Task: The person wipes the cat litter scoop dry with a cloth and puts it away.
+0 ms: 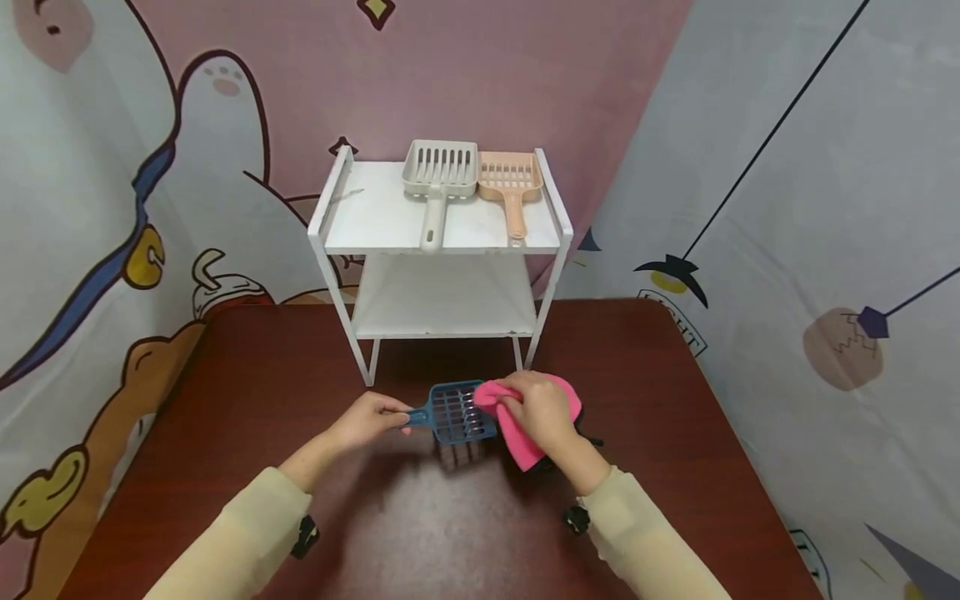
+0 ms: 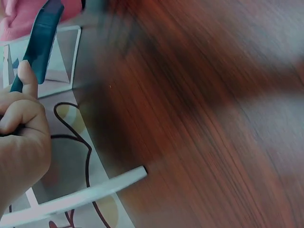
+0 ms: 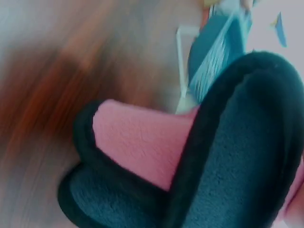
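Observation:
My left hand (image 1: pixel 367 422) grips the handle of a blue slotted litter scoop (image 1: pixel 453 414), its thumb along the handle (image 2: pixel 43 42) in the left wrist view. The scoop is held over the table in front of the shelf, its head pointing right. In my right hand (image 1: pixel 542 410) is a bunched pink cloth (image 1: pixel 519 433), pinched between thumb and fingers at the scoop's right edge. The right wrist view shows the cloth's dark grey side with black edging (image 3: pixel 237 152), close to the scoop's head (image 3: pixel 216 57).
A white two-tier shelf (image 1: pixel 444 321) stands at the back of the brown table (image 1: pixel 645 400). On its top lie a light grey litter scoop (image 1: pixel 435 221) and a peach one (image 1: pixel 513 208), side by side. Cartoon-printed curtains (image 1: pixel 750 208) hang behind and beside the table.

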`<state>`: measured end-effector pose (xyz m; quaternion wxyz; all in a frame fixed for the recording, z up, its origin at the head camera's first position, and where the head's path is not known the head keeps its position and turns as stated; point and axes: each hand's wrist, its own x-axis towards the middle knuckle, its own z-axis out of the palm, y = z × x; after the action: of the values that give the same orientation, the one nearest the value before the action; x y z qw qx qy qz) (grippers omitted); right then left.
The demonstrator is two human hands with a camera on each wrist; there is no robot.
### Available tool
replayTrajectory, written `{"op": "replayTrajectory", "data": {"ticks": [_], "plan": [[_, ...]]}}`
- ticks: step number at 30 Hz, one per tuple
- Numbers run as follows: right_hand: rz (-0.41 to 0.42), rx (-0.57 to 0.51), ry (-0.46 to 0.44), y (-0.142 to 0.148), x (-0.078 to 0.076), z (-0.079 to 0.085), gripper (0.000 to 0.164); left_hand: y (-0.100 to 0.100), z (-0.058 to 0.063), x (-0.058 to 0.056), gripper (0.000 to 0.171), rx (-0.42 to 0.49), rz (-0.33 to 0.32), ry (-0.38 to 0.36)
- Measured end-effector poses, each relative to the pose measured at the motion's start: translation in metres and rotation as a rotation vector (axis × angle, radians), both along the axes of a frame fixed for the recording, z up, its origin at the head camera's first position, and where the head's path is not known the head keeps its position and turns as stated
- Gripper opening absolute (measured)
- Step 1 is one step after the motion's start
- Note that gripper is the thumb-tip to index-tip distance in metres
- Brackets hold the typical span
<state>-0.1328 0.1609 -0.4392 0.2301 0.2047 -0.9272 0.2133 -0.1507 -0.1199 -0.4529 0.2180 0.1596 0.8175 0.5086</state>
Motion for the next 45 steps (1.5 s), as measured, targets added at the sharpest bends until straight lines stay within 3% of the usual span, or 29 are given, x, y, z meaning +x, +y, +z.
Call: {"op": "replayTrajectory", "data": {"ticks": [4, 6, 11, 16, 22, 25, 30, 34, 41, 45], "plan": [[0.158, 0.046, -0.005, -0.026, 0.010, -0.006, 0.014, 0.010, 0.000, -0.001, 0.024, 0.035, -0.006, 0.027], [0.176, 0.096, -0.042, -0.034, 0.015, -0.012, 0.014, 0.014, 0.001, 0.000, 0.023, 0.042, -0.008, 0.037], [0.141, 0.199, -0.091, -0.038, 0.020, -0.022, 0.011, 0.018, 0.007, 0.003, 0.024, 0.038, -0.008, 0.007], [0.125, 0.241, -0.027, -0.022, 0.018, -0.031, 0.011, 0.014, 0.008, 0.005, 0.025, 0.038, -0.007, -0.014], [-0.052, 0.273, -0.062, 0.019, 0.011, -0.046, 0.012, 0.005, 0.003, 0.003, 0.026, 0.020, -0.005, -0.009], [-0.130, 0.213, -0.090, 0.036, 0.006, -0.042, 0.010, 0.001, 0.003, 0.004, 0.028, 0.005, -0.001, -0.022], [-0.177, 0.080, -0.104, 0.048, 0.000, -0.022, 0.018, 0.000, 0.007, 0.005, 0.040, -0.016, -0.028, -0.019], [-0.195, 0.022, -0.110, 0.051, -0.001, -0.012, 0.019, 0.000, 0.009, 0.005, 0.039, -0.030, -0.030, -0.002], [-0.203, -0.022, -0.103, 0.051, -0.003, -0.006, 0.019, -0.005, 0.008, 0.003, 0.036, -0.101, -0.047, 0.094], [-0.197, -0.032, -0.114, 0.050, -0.001, -0.004, 0.019, -0.007, 0.006, 0.003, 0.036, -0.085, -0.051, 0.051]]}}
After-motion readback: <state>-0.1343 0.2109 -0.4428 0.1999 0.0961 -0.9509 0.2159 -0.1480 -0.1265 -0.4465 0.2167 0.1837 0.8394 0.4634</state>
